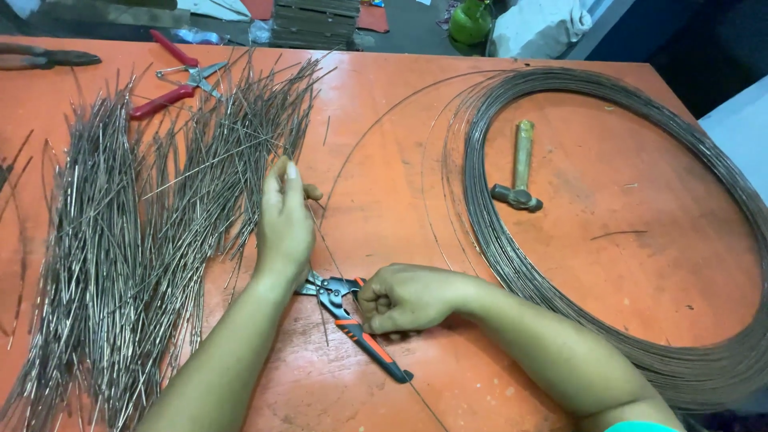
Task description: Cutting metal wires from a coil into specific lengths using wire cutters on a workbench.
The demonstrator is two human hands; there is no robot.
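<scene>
Far left edge, upper: dark pliers [48, 58] lying on the orange desk [384, 160], partly cut off by the frame.

Left third: cut wire pieces [120, 240], a broad heap of straight grey lengths fanning from the upper centre-left down to the lower left corner; little bare desk shows between them.

Upper left, on top of the heap's far end: red-handled cutters [172, 80], handles spread.

Centre-left: left hand [284, 220], fingers closed together, pinching a thin wire strand [320, 232] at the right margin of the heap (thumb nail up, fingertips partly hidden).

Centre, lower: orange-and-black cutters [352, 324], head toward the left wrist, one handle running down to the right on the desk. The wire strand passes down from the left hand to the cutter head and goes on toward the bottom edge.

Centre, lower: right hand [408, 298], clenched around the cutters' upper handle, knuckles resting on the desk.

Centre strip between heap and coil: open desk, crossed only by loose single turns of wire.

Right half: wire coil [496, 240], a large flat ring of many grey turns, reaching the right and lower edges of the frame.

Inside the ring (the one enclosure here): a small hammer [520, 172] with a pale wooden handle, head toward the viewer; a short wire scrap [618, 234] to its lower right; otherwise bare desk.

Top edge, beyond the desk: a green vessel [470, 20].
</scene>
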